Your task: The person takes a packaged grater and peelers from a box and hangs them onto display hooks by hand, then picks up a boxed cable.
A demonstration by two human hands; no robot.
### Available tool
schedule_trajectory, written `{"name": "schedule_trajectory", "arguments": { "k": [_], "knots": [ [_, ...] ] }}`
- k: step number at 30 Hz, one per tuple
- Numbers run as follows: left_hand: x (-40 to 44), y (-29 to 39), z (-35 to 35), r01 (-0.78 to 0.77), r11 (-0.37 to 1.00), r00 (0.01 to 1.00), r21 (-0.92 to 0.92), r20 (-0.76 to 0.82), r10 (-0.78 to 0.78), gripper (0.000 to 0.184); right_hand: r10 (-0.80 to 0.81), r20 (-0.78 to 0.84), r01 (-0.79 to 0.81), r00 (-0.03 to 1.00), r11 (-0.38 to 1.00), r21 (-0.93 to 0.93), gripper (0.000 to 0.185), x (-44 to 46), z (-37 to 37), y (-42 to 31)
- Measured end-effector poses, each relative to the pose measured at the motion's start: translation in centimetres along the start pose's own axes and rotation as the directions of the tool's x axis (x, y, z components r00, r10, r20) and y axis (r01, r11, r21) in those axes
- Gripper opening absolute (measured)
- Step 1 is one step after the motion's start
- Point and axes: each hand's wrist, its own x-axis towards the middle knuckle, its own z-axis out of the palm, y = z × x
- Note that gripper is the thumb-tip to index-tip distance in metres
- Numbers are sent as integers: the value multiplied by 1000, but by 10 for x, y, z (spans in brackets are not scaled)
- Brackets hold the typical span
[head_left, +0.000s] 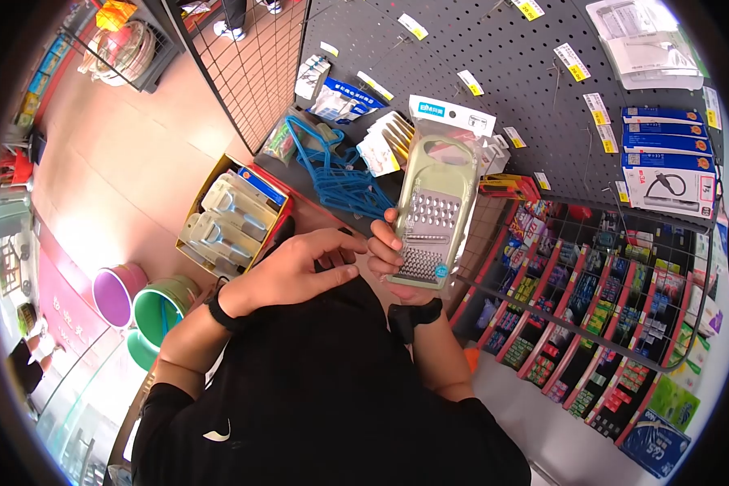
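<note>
My right hand [387, 253] holds a light green grater [436, 212] in clear packaging with a white header card. Its fingers curl round the left edge, while the palm is behind the pack. The grater is nearly upright and tilted slightly, with its metal grating face towards me. Just left of it, my left hand [312, 263] hovers palm down with bent fingers and thumb apart, holding nothing. Beyond the hands, blue hangers [344, 174] lie on a shelf. Beside the hangers are yellow-handled packaged items [387, 144].
A grey pegboard [462, 49] with hooks and price tags stands ahead. Blue boxes [667, 138] hang at right above a rack of small packs [575, 300]. A yellow box of packaged tools [233, 219] is at left, near purple [115, 296] and green buckets [162, 312].
</note>
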Motion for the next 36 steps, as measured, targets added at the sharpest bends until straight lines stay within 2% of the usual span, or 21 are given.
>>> {"name": "schedule_trajectory", "arguments": {
  "k": [8, 10, 18, 21, 22, 24, 25, 26, 27, 28, 29, 30, 32, 36],
  "knots": [
    [-1, 1, 3, -4, 999, 1000, -52, -6, 4, 34, 34, -3, -34, 999, 999, -8, 56, 2, 5, 1],
    [-1, 7, 2, 49, 998, 998, -40, 30, -47, 30, 36, 5, -36, 999, 999, -15, 57, 2, 6, 1],
    [-1, 4, 5, -1, 998, 1000, -58, 10, 2, 30, 49, 0, -49, 999, 998, -29, 59, 0, 3, 1],
    [-1, -4, 9, -41, 996, 999, -75, -22, 39, 31, -30, -83, 14, 996, 982, -190, 59, -1, 3, 0],
    [0, -4, 9, -64, 994, 998, -87, -20, 62, 31, -105, -122, 68, 987, 959, -276, 57, -3, 4, 3],
    [-1, -1, 6, -47, 997, 999, -64, -2, 47, 28, -124, -109, 84, 986, 946, -314, 54, -1, 4, 4],
    [-1, -3, 7, -34, 993, 999, -110, -8, 33, 28, -113, -77, 82, 991, 940, -332, 46, 0, -7, 1],
    [-1, -6, 8, -22, 987, 1000, -158, -13, 20, 28, -106, -72, 77, 992, 940, -333, 46, -5, -9, 2],
    [0, -11, 7, -26, 988, 1000, -155, -20, 23, 28, -202, -149, 103, 968, 861, -497, 42, -8, -2, 6],
    [0, -17, 8, -2, 972, 1000, -234, -18, -2, 29, -271, -231, 97, 934, 817, -568, 39, -10, -2, 5],
    [-1, -20, 7, 21, 950, 1000, -311, -11, -26, 30, -337, -311, 71, 889, 771, -633, 39, -12, -3, 5],
    [-2, -20, 5, 18, 950, 1000, -311, -15, -23, 30, -361, -412, 39, 836, 789, -613, 42, -10, -2, 4],
    [-4, -18, 2, 78, 964, 996, -253, -28, -88, 31, -431, -348, 68, 833, 703, -708, 41, -6, 2, 12],
    [-2, -47, 10, 89, 983, 989, -160, -101, -107, 29, -409, -314, 31, 857, 648, -761, 43, -7, -3, 12]
  ]
}}
